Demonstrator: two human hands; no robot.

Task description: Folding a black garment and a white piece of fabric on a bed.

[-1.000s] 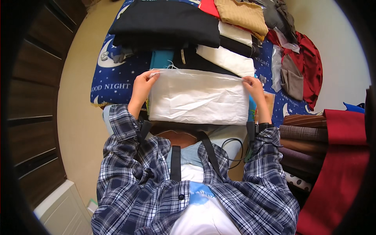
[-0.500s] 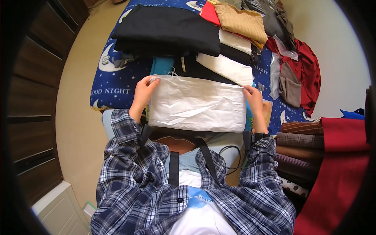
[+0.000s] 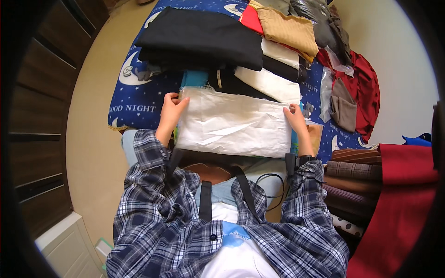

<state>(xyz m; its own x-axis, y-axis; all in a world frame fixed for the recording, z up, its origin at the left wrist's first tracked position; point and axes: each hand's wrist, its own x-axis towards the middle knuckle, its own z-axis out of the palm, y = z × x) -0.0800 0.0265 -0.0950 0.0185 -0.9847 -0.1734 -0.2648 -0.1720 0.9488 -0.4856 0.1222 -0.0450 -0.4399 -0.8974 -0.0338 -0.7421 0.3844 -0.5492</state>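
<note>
A folded white cloth (image 3: 232, 123), creased and with loose threads at its upper left corner, lies spread in front of me, above my lap. My left hand (image 3: 174, 111) is at its left edge just below that corner, fingers bent and thumb side on the fabric. At the right edge, near the upper right corner, my right hand (image 3: 296, 119) pinches the cloth between bent fingers. The fingertips under the fabric are hidden. Just beyond it lie another white cloth (image 3: 269, 83), a black cloth (image 3: 229, 84) and a teal cloth (image 3: 194, 78).
On a blue moon-patterned bedspread (image 3: 132, 109) lie a large folded black cloth (image 3: 199, 37), a tan ribbed cloth (image 3: 287, 28), and dark red fabric (image 3: 364, 88) beside clear plastic. Folded brown fabrics (image 3: 354, 169) and a long red cloth (image 3: 394, 222) are at right. Dark drawers (image 3: 41, 102) line the left.
Both hands have shifted slightly down along the cloth's sides and a little inward. The upper left corner now shows above my left hand. The cloth has barely moved.
</note>
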